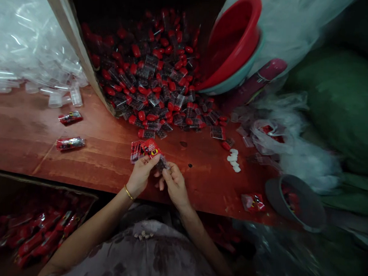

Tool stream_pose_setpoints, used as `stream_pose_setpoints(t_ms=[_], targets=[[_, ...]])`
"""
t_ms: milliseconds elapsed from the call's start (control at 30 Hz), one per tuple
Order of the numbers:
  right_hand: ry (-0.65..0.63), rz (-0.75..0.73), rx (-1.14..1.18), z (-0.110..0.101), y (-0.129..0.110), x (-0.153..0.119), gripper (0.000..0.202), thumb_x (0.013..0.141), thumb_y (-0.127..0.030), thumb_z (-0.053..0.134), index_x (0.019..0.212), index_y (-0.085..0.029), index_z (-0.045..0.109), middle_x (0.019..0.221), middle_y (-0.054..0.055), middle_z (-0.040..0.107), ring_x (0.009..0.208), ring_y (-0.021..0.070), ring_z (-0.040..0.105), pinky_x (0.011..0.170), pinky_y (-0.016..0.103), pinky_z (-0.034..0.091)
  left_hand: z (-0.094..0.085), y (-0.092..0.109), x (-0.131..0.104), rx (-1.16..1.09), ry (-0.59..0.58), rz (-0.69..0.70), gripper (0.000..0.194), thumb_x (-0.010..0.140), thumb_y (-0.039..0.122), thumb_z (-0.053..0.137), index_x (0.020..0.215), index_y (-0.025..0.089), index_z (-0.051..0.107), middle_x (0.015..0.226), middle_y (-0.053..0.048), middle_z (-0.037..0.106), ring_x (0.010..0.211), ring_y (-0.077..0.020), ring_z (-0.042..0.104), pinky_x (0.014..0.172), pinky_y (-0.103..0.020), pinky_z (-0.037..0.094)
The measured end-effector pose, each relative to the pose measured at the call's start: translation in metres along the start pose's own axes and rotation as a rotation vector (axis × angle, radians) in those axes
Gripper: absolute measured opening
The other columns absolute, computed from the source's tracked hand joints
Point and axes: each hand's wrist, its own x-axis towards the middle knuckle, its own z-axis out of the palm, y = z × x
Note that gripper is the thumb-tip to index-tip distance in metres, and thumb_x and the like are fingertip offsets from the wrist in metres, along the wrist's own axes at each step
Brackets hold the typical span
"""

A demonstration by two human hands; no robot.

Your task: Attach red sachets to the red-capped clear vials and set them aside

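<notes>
Near the table's front edge, my left hand (141,172) pinches a small red printed packet (152,148) with a yellow mark. At its lower end the packet shows a clear part with dark contents (162,164). My right hand (175,184) has its fingertips closed on that lower end, so both hands grip the same packet. A little stack of red printed packets (136,151) lies just beyond my left hand. Beyond that, clear containers with red caps (150,100) and dark contents spill from a carton (80,60).
Clear plastic tubes (56,98) are heaped at left, near two filled packets (70,143). Nested basins (252,39), a magenta flask (262,76), white pieces (233,160), another red packet (253,202) and a grey bowl (303,204) are at right. A box of red packets (42,233) stands lower left.
</notes>
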Motion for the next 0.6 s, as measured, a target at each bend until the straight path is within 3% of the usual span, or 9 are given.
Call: stream_pose_setpoints(t_ms=[200,367,467,600], targets=[[0.124,-0.034,-0.146,-0.005,0.001,0.005,0.027,0.077,-0.043,0.059,0.074,-0.022,0.043,0.053,-0.008,0.051,0.039,0.0068,0.044,0.038,0.017,0.036,0.001,-0.007,-0.006,-0.056,-0.078,-0.037,0.032,0.063,0.043,0.073,0.068,0.013,0.061,0.049,0.006,0.049,0.039,-0.0054,0.044,0.039,-0.019,0.041],[0.312,-0.288,-0.420,-0.015,0.003,0.013,0.032,0.060,-0.031,0.077,0.082,-0.021,0.055,0.056,-0.009,0.046,0.049,0.0080,0.044,0.049,0.020,0.039,-0.010,0.001,-0.013,-0.098,-0.094,-0.164,0.028,0.059,0.035,0.077,0.070,0.012,0.066,0.065,0.000,0.064,0.059,-0.0072,0.057,0.062,-0.020,0.046],[0.216,-0.424,-0.541,-0.014,0.003,0.017,0.019,0.068,-0.031,0.073,0.075,-0.020,0.059,0.058,-0.006,0.048,0.053,0.0091,0.046,0.053,0.021,0.039,-0.018,0.007,-0.017,-0.089,-0.108,-0.257,0.031,0.059,0.038,0.078,0.073,0.011,0.069,0.068,-0.003,0.067,0.063,-0.0091,0.060,0.068,-0.022,0.047],[0.042,-0.440,-0.669,0.000,0.006,0.024,0.017,0.074,-0.034,0.068,0.069,-0.020,0.060,0.057,-0.005,0.050,0.053,0.0100,0.046,0.053,0.022,0.038,-0.037,0.019,-0.023,-0.048,-0.060,-0.241,0.033,0.054,0.038,0.080,0.071,0.011,0.069,0.067,-0.004,0.069,0.061,-0.0102,0.061,0.070,-0.024,0.048]])
